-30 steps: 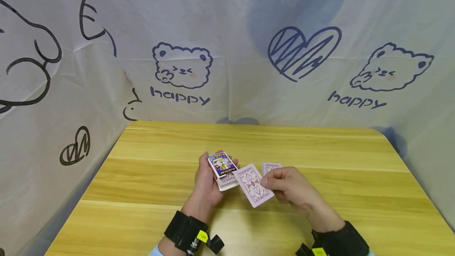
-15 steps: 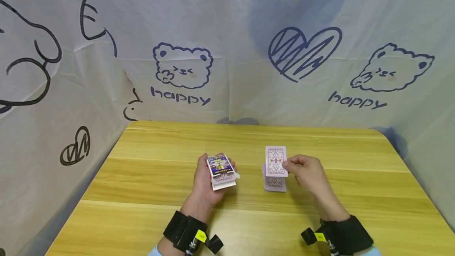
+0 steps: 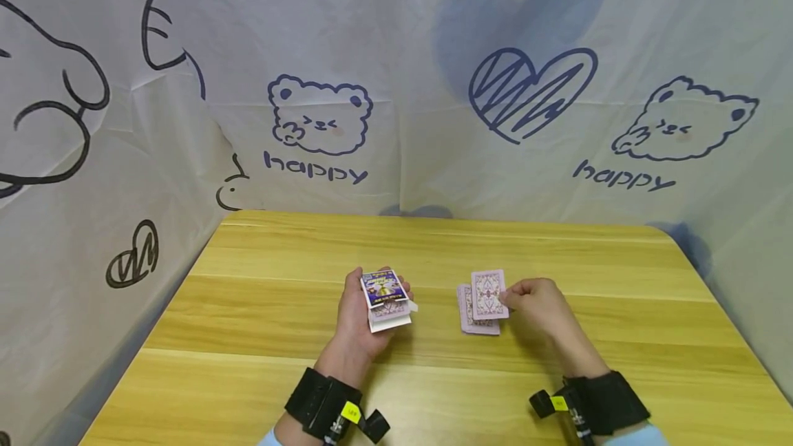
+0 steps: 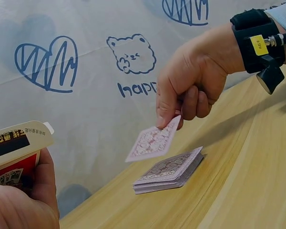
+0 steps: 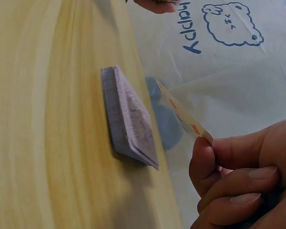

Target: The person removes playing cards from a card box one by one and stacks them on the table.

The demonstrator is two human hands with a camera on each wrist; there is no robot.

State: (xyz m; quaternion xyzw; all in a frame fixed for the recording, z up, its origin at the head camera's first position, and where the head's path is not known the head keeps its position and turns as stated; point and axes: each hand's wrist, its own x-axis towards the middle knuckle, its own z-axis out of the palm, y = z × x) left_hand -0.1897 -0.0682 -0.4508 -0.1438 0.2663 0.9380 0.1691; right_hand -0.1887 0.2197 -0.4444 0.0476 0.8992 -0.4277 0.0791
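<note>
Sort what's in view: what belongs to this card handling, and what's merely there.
In use:
single card, pinched by the right hand
stack of cards, on the table
card box, cards inside, held in the left hand

Merely there:
bear drawings
heart drawings
black wristbands

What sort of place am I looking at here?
Probably a makeshift recording booth: pale sheeting with doodled bears on three sides of a wood-grain table, plus wrist-worn cameras.

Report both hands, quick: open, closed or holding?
Left hand: holding the card box.
Right hand: pinching a card above the pile, not touching it.
</note>
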